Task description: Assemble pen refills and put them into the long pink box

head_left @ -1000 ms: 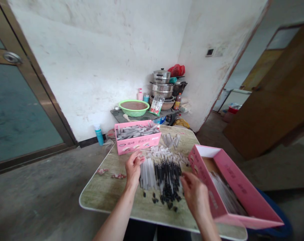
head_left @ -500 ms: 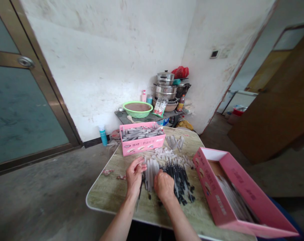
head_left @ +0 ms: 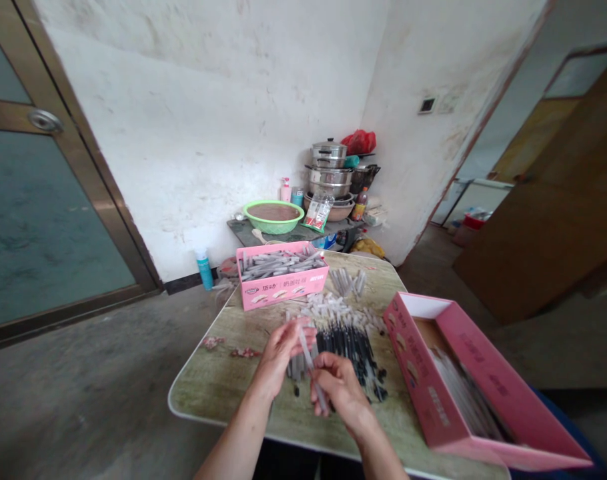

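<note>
Translucent, slender plastic tube (head_left: pixel 307 351), likely light, stiff: right hand (head_left: pixel 341 388) sensibly pinches its near half; half-open left hand (head_left: pixel 279 348) at far end.

It looked like a home, kitchenlike in one corner: stacked steel pots (head_left: pixel 329 177), a green basin (head_left: pixel 272 227) and a pink pump bottle (head_left: pixel 285 192) crowded a low stand (head_left: pixel 241 231) against scuffed white walls (head_left: pixel 193 127). The floor (head_left: pixel 103 373) was bare and grey; a glazed door (head_left: pixel 13 187) with a knob (head_left: pixel 45 121) stood on the left, a wooden door (head_left: pixel 543 220) on the right.
</note>
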Motion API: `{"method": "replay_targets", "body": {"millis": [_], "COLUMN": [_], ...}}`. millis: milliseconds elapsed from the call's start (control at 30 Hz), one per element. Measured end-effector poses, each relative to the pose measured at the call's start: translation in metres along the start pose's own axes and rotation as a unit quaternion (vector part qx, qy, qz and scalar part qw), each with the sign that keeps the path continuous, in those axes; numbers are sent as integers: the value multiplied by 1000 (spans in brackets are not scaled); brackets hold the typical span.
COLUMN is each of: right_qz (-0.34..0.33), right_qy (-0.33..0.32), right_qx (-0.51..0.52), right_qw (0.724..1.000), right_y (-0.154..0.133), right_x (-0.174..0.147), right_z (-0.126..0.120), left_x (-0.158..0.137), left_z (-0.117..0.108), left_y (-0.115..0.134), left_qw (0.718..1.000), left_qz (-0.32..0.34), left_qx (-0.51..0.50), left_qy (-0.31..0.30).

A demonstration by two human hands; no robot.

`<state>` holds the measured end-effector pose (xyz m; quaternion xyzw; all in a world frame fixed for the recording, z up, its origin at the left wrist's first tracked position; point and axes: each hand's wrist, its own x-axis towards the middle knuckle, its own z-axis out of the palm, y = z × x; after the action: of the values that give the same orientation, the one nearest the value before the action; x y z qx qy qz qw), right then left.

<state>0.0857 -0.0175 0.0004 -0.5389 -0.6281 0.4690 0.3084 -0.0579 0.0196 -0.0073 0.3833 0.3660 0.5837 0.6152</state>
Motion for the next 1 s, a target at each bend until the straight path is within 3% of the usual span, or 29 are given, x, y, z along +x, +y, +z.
{"method": "replay_targets", "body": {"millis": [33,133,233,333,433,500,533,633,733,800,900,1000], "right_qz": [7,12,8,16,-22,-91,-123,-161,-154,-148,-100,-24], "right_qy": [-41,-98,-64,-47,-24,55,104,219,265,257,124,-27], "right_qx": [113,371,470,488,390,221,118,-150,-241,-173,85,317], "right_qw": [993,923,880,871,920,969,980,951,921,939,984,948], "right_y": [0,2,5,5,0,-4,-4,-3,-1,-4,-11,-17], "right_x": [-6,-18,-23,-27,-29,-30,-30,-30,-30,-31,-34,-38], "right_z": [0,4,12,15,11,8,6,7,10,12,13,13], "left_x": [-4,-15,-22,-25,-25,-25,-25,-29,-32,-32,-31,-31], "left_z": [5,17,27,32,35,38,39,47,52,52,46,38], "left_y": [4,14,20,20,16,13,12,9,11,15,26,31], "left_qw": [1000,996,989,985,989,994,996,999,999,998,999,992], "left_qz": [-13,-43,-78,-86,-60,-34,-19,20,39,42,-6,-82], "left_qx": [-8,-20,-39,-54,-63,-62,-58,-35,-20,-17,-17,-35], "left_qy": [-26,-79,-120,-140,-118,-85,-66,-8,33,32,-37,-95]}}
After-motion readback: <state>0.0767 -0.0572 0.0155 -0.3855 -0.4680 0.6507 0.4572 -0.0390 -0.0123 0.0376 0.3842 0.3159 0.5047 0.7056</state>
